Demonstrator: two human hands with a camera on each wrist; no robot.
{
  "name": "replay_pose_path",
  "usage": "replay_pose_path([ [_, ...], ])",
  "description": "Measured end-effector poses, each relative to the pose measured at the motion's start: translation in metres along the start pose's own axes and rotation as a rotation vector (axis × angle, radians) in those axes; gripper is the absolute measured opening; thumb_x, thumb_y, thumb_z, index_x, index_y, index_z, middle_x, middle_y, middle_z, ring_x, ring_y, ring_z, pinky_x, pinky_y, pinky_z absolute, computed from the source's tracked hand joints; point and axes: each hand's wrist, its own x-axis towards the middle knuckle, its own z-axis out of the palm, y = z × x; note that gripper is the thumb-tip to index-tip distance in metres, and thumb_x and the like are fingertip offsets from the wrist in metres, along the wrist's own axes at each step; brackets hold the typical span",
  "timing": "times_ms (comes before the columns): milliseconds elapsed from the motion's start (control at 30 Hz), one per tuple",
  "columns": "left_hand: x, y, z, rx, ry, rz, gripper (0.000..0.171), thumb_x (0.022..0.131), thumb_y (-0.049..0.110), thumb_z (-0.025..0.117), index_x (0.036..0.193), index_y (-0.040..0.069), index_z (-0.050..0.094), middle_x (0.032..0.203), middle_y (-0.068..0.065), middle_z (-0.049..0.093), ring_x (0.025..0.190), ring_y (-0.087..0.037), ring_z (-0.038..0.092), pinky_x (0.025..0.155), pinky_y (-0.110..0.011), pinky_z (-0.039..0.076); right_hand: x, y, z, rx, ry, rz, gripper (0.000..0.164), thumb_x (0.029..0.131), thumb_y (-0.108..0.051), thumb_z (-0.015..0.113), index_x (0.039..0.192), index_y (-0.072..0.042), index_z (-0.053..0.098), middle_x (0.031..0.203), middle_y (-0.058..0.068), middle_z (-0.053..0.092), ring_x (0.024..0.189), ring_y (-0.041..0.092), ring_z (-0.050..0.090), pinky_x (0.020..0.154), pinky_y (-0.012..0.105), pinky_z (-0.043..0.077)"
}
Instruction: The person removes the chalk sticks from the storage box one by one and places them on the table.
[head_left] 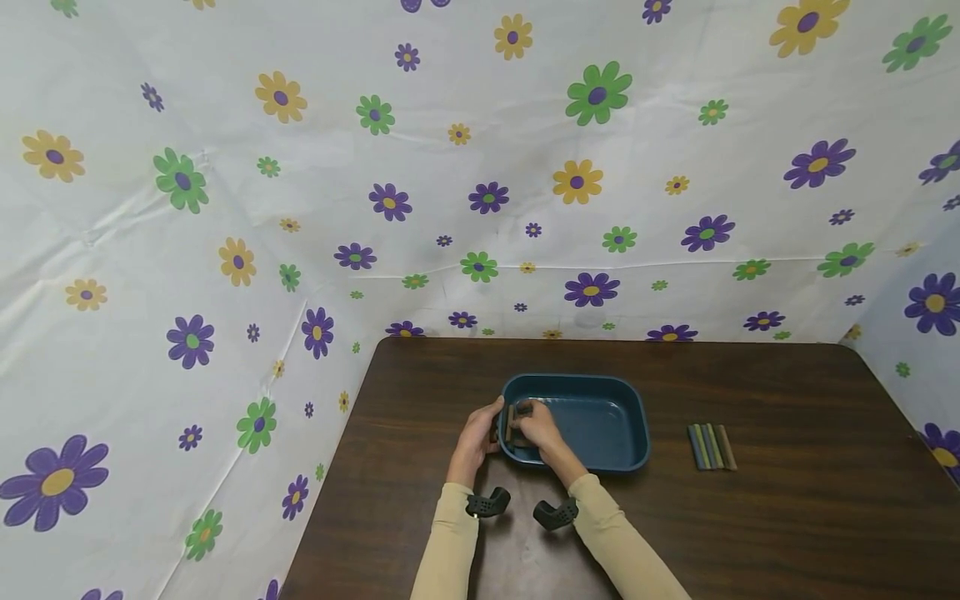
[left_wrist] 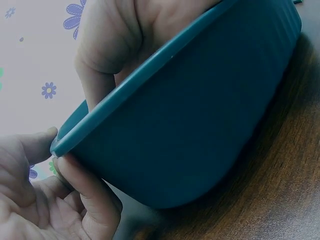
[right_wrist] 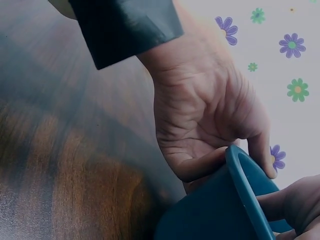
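A blue rectangular tub (head_left: 600,429) stands on the table with its left end between my hands. My left hand (head_left: 474,437) pinches the rim at that end, thumb over the edge and fingers beneath, as the left wrist view (left_wrist: 65,195) shows. My right hand (head_left: 542,429) reaches inside the tub, its fingers curled at a slim brown stick (head_left: 510,423) along the left wall. A second, darker stick (head_left: 519,443) lies low beside it, partly covered by the hand. In both wrist views the tub wall hides the right fingertips.
To the tub's right, several short sticks (head_left: 712,447), bluish, yellow-green and brown, lie side by side on the dark wooden table (head_left: 795,400). A white flowered sheet (head_left: 420,167) hangs behind the table and along its sides. Each wrist wears a black band (head_left: 487,502).
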Motion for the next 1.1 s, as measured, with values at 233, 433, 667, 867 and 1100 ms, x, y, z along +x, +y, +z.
replay_pose_path([
  [233,0.0,-0.001,-0.001,-0.009,-0.034,0.032,0.043,0.108,0.042,0.053,0.112,0.001,0.066,0.079,0.004,0.065,0.067,-0.007,0.063,0.06,-0.024,0.05,0.003,-0.001,0.001,-0.125,0.029,-0.041,0.043,0.09,0.005,0.069,0.129,0.016,0.054,0.112,0.029,0.065,0.1,0.038,0.065,0.078,0.044,0.056],
  [433,0.0,0.0,0.001,-0.013,-0.014,0.008,0.039,0.108,0.041,0.054,0.107,0.003,0.065,0.075,0.003,0.06,0.061,-0.007,0.056,0.055,-0.023,0.046,0.007,0.001,-0.002,-0.208,0.048,-0.088,0.045,0.086,0.007,0.072,0.127,0.016,0.057,0.106,0.028,0.067,0.093,0.035,0.065,0.074,0.04,0.054],
  [667,0.001,0.0,0.002,-0.011,-0.01,-0.005,0.047,0.107,0.044,0.056,0.115,-0.002,0.064,0.079,0.002,0.06,0.063,-0.009,0.056,0.058,-0.025,0.047,0.009,0.001,-0.013,-0.157,0.02,-0.074,0.045,0.088,0.009,0.07,0.13,0.013,0.058,0.1,0.025,0.07,0.079,0.027,0.067,0.064,0.036,0.057],
  [867,0.002,0.0,0.001,-0.012,-0.004,-0.002,0.042,0.107,0.044,0.057,0.108,0.003,0.064,0.078,0.002,0.058,0.061,-0.008,0.054,0.058,-0.026,0.048,0.009,-0.002,-0.023,-0.073,-0.017,-0.026,0.042,0.092,0.008,0.067,0.133,0.01,0.058,0.104,0.024,0.068,0.076,0.025,0.068,0.061,0.037,0.059],
  [1100,0.002,-0.001,0.001,-0.002,0.008,0.002,0.038,0.108,0.041,0.055,0.101,0.005,0.063,0.073,0.003,0.053,0.058,-0.007,0.05,0.058,-0.026,0.046,0.004,-0.005,-0.035,-0.001,-0.061,-0.008,0.039,0.095,0.006,0.067,0.132,0.009,0.057,0.108,0.025,0.067,0.084,0.031,0.071,0.069,0.043,0.061],
])
